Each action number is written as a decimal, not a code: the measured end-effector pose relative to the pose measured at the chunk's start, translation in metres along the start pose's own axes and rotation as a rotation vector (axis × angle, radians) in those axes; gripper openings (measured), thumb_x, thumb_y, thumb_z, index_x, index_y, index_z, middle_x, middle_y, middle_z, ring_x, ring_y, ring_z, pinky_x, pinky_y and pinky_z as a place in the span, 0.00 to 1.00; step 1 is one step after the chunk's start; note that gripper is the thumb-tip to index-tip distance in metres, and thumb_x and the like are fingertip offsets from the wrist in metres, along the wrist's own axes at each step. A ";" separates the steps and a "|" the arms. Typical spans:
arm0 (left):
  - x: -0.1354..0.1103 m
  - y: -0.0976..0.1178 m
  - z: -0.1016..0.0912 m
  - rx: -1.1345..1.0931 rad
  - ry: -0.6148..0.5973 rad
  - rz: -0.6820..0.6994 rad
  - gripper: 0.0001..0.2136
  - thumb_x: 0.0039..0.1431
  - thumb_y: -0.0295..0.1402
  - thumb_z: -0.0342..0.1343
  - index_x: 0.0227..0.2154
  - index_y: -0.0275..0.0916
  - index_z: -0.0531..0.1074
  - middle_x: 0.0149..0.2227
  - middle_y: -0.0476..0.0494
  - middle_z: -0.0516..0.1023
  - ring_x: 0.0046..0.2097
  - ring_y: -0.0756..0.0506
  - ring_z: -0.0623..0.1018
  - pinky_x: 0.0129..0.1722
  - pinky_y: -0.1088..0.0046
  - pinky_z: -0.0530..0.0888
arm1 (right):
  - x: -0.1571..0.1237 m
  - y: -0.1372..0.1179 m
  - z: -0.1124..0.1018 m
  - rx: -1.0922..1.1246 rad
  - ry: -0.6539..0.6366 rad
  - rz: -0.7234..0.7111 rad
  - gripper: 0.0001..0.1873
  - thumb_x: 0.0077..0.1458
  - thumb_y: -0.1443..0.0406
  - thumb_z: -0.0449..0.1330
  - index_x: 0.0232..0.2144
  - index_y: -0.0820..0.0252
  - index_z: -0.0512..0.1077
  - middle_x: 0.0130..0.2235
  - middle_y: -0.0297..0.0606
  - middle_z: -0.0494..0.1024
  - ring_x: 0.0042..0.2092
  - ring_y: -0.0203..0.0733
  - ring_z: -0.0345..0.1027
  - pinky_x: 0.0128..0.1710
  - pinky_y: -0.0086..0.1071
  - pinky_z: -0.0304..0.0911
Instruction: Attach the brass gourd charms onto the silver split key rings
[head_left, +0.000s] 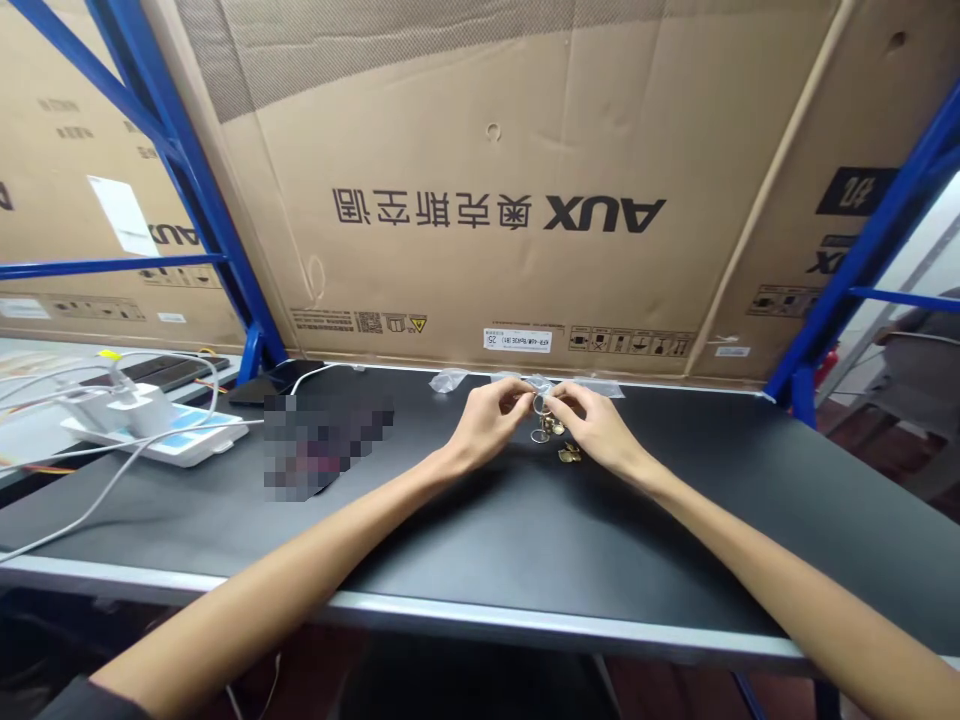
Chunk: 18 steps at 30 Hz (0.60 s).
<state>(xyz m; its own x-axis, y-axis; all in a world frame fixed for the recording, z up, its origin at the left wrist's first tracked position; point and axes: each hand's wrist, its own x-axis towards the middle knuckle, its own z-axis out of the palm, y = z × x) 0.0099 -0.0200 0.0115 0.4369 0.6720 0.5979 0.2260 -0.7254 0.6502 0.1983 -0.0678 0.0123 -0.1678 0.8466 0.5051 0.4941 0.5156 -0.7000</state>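
Observation:
Near the far side of the black table, both my hands are closed in pinches around a small silvery key ring (541, 404). My left hand (491, 418) grips at its left side with thumb and forefinger. At the other side are the pinched fingers of my right hand (598, 428). Just below the fingertips are a second silvery ring (540, 436) and small gold-coloured metal pieces (556, 427); whether they hang from the held ring I cannot tell. A separate little cluster of gold-coloured pieces (570, 454) lies on the table beside my right hand.
Clear plastic bags (448, 380) lie along the table's back edge, before a large cardboard box (480, 270). At left are a white power strip (184, 440) with chargers and cables, a dark flat device (276, 383) and a pixelated patch. Blue metal posts (202, 210) flank the table (480, 560).

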 end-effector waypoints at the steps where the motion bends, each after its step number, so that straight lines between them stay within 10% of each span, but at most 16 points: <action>1: 0.000 0.000 0.001 -0.074 0.002 -0.036 0.11 0.66 0.37 0.54 0.37 0.34 0.76 0.34 0.42 0.82 0.34 0.47 0.80 0.35 0.71 0.78 | 0.000 0.000 0.003 0.097 0.020 0.032 0.18 0.64 0.51 0.55 0.35 0.57 0.73 0.37 0.39 0.80 0.39 0.44 0.73 0.43 0.37 0.66; 8: 0.000 0.002 0.002 -0.229 -0.016 -0.091 0.13 0.63 0.40 0.57 0.39 0.34 0.77 0.35 0.42 0.82 0.34 0.46 0.81 0.34 0.71 0.78 | 0.004 0.011 0.010 0.438 0.126 0.265 0.21 0.52 0.49 0.67 0.38 0.61 0.76 0.37 0.43 0.82 0.39 0.47 0.77 0.44 0.40 0.71; 18: -0.001 -0.007 0.001 0.180 -0.025 0.169 0.09 0.68 0.33 0.52 0.39 0.38 0.77 0.39 0.45 0.82 0.39 0.48 0.79 0.39 0.72 0.75 | 0.004 0.009 -0.002 0.129 -0.018 0.044 0.16 0.60 0.52 0.61 0.35 0.58 0.80 0.37 0.41 0.83 0.40 0.47 0.76 0.44 0.40 0.69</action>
<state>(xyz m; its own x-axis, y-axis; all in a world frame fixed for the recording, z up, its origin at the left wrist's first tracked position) 0.0087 -0.0157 0.0067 0.5028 0.5363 0.6779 0.2978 -0.8437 0.4466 0.2040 -0.0596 0.0089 -0.1646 0.8703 0.4643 0.3876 0.4899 -0.7809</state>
